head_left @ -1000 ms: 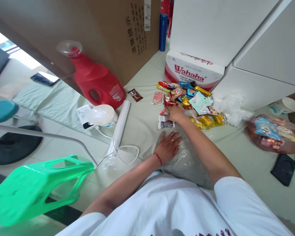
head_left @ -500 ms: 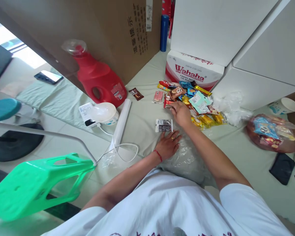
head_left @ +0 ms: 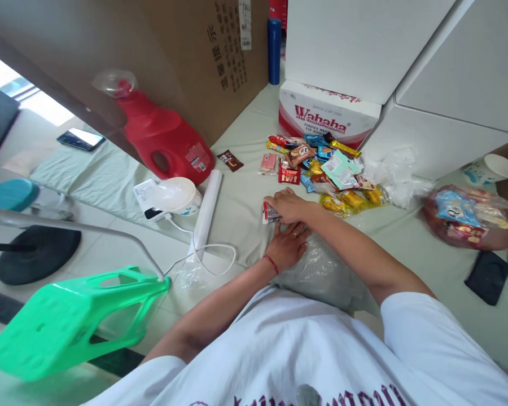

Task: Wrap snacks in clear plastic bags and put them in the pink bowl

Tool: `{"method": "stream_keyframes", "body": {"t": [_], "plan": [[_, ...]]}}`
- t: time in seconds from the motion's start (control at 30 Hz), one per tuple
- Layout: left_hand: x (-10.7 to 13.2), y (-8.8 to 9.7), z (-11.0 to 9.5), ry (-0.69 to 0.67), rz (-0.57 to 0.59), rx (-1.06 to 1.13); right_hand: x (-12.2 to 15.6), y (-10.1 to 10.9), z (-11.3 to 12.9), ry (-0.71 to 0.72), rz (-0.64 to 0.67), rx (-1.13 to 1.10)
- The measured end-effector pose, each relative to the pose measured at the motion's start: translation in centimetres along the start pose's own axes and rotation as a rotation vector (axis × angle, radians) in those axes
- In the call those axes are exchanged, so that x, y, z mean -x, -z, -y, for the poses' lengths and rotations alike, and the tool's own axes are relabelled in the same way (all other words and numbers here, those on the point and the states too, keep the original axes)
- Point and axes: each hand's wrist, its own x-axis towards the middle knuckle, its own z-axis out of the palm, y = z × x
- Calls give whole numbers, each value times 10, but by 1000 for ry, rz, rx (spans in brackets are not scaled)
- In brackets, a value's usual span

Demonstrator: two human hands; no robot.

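My right hand (head_left: 288, 206) is closed over a small grey snack packet (head_left: 268, 213) on the pale green cloth, just above my left hand. My left hand (head_left: 287, 246) lies flat with fingers spread on a crumpled clear plastic bag (head_left: 325, 273) in front of my body. Beyond both hands lies a heap of colourful snack packets (head_left: 327, 169), with a red packet (head_left: 288, 173) at its near left edge.
A red detergent jug (head_left: 163, 141), a white bowl-shaped device (head_left: 173, 196) with a cable and a white roll (head_left: 206, 211) lie left. A Wahaha carton (head_left: 328, 118), white boxes, a bagged snack bundle (head_left: 465, 223), a paper cup (head_left: 491, 169) and a green stool (head_left: 71, 318) surround the area.
My right hand left the snack heap, came back toward my body and closed on the grey packet beside my left hand. The left hand stayed on the plastic bag.
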Motion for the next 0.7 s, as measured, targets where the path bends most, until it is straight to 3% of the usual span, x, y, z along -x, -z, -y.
{"method": "stream_keyframes", "body": {"t": [0.1,0.2,0.33,0.4,0.47,0.53,0.63,0.7], "plan": [[0,0,-1,6,-1,9,-8,-1,3,1,-29,50],[1,-2,-3,27,3,10,9,8,-2,-34,-125,14],[3,-1,-4,47,12,20,87,38,-12,-111,-350,-168],[5,0,-3,60,5,23,135,42,-12,-155,-377,-244],[5,1,-1,68,5,21,171,29,-9,-172,-339,-263],[3,1,2,68,13,18,188,-2,-4,-153,-285,-242],[-2,0,8,66,28,16,183,-55,0,-130,-213,-193],[-4,2,13,62,41,22,179,-76,2,-131,-207,-194]]}}
